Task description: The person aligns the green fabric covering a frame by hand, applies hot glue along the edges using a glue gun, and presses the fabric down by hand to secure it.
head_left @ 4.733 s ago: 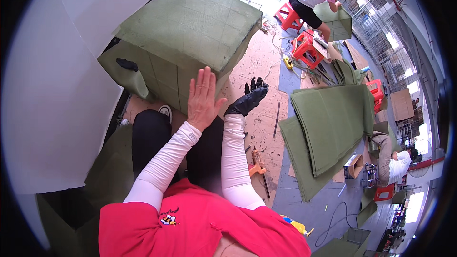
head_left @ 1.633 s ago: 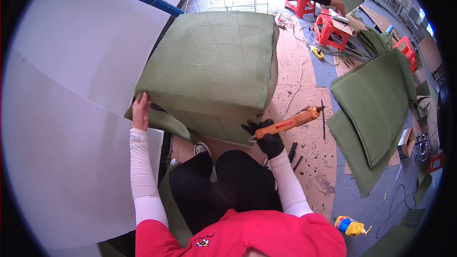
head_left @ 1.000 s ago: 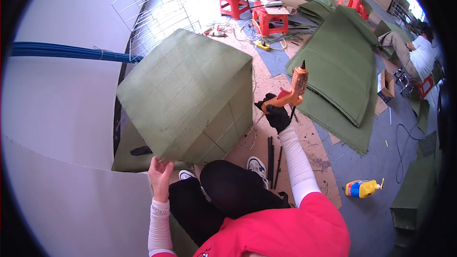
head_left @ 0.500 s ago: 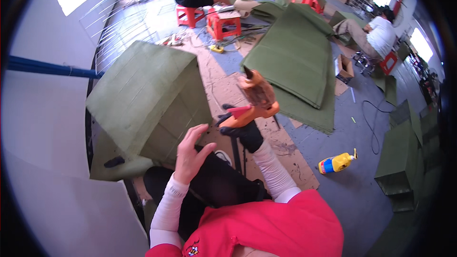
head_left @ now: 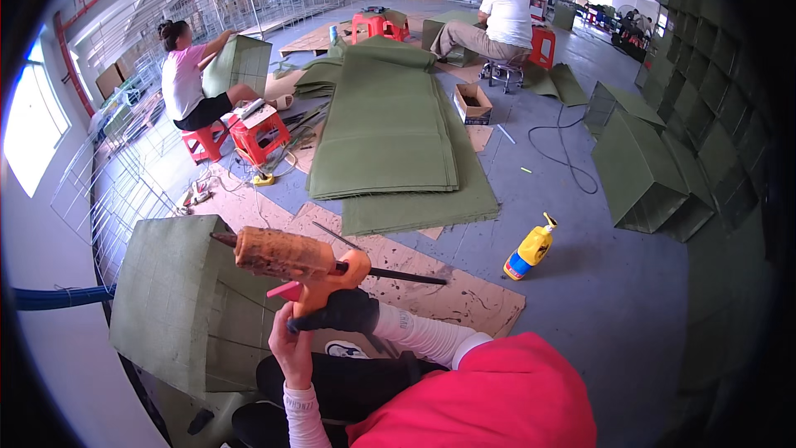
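Both hands around orange glue gun, barrel level, nozzle pointing left.

Orange plastic glue gun, barrel crusted rough and brown; matt green felt box; my right hand in black cloth glove.

The black-gloved right hand wraps the grip of the orange glue gun with a crusted brown barrel, so the grip and trigger are mostly hidden. The bare left hand sits just under it; its fingers are partly covered by the glove, and whether they touch the gun cannot be told. The gun hides part of the green fabric-covered box. The label on the yellow bottle with a blue base is too small to make out.
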